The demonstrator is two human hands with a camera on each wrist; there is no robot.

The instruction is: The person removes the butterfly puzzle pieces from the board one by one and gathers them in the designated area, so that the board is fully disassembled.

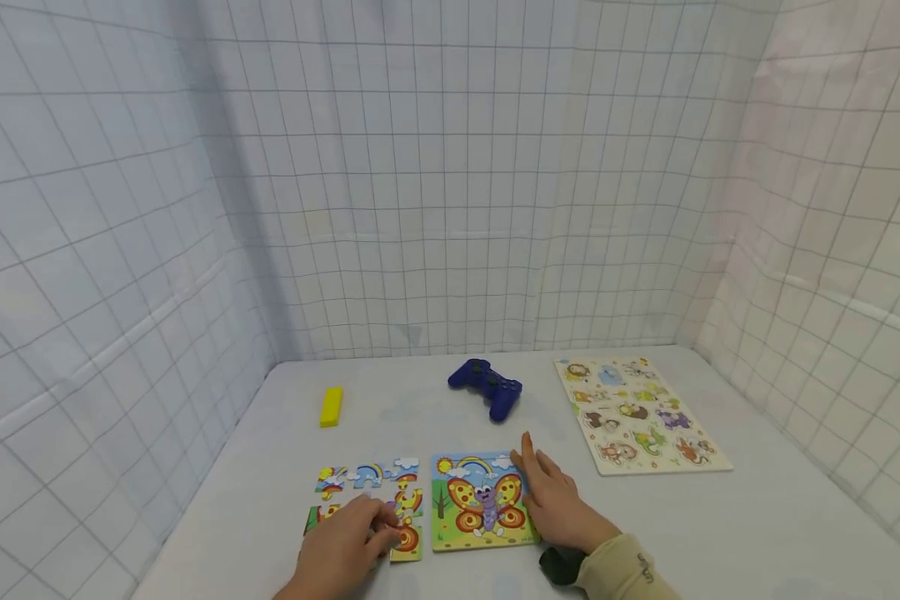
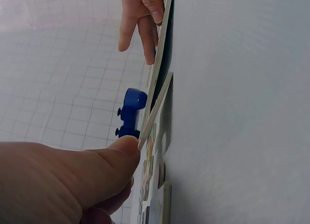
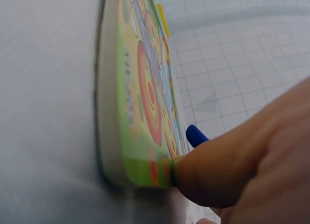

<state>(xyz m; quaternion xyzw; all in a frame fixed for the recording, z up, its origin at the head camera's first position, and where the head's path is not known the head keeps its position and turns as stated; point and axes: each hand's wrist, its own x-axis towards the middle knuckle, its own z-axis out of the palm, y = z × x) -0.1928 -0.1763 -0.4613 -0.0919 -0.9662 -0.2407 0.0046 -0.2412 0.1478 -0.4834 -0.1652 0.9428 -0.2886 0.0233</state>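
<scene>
My left hand (image 1: pixel 348 542) pinches the edge of a jigsaw piece (image 1: pixel 407 546) with an orange swirl. In the left wrist view that piece (image 2: pixel 158 107) stands tilted, one side raised off the table. Around the hand lie loose pieces (image 1: pixel 369 475) of a butterfly picture, partly covered by it. Right of them is a square butterfly puzzle board (image 1: pixel 450 533), its picture whole. My right hand (image 1: pixel 558 504) lies along the board's right side with fingers extended. In the right wrist view its thumb (image 3: pixel 213 173) touches the corner of the board (image 3: pixel 131 137).
A dark blue game controller (image 1: pixel 487 386) lies behind the butterfly board. At the back left is a yellow block (image 1: pixel 332 407). A larger animal puzzle board (image 1: pixel 630 417) lies to the right. White gridded walls (image 1: pixel 435 208) enclose the table's back and sides.
</scene>
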